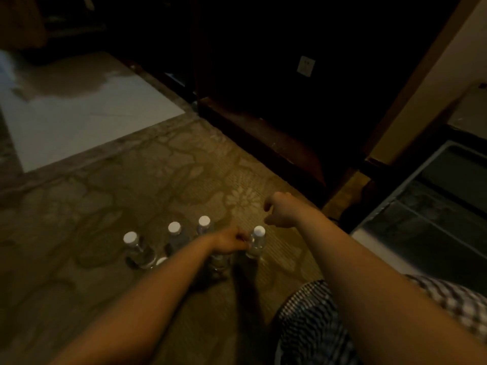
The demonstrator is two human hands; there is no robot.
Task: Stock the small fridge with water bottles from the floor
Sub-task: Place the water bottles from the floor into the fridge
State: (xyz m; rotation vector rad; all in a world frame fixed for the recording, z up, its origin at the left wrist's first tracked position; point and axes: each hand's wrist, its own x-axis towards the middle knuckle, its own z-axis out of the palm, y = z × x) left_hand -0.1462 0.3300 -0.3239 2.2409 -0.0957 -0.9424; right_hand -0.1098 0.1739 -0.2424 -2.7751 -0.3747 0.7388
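Observation:
Several clear water bottles with white caps stand on the patterned carpet [158, 180]: one at the left [131, 239], two further back [174, 229] [204, 222], one at the right [258, 237]. My left hand [228, 242] covers the top of another bottle [218, 263], fingers curled, fingertips at the right bottle's neck. Just beyond that bottle, my right hand [279, 212] hovers with fingers loosely curved and holds nothing. The small fridge [382, 209] stands open at the right, its shelf rails showing.
A dark wooden cabinet [263, 133] with a wall socket [305, 65] runs along the back. Pale floor tiles [79, 109] lie at the upper left. My knee in checked cloth [316, 317] is at the lower right, close to the fridge.

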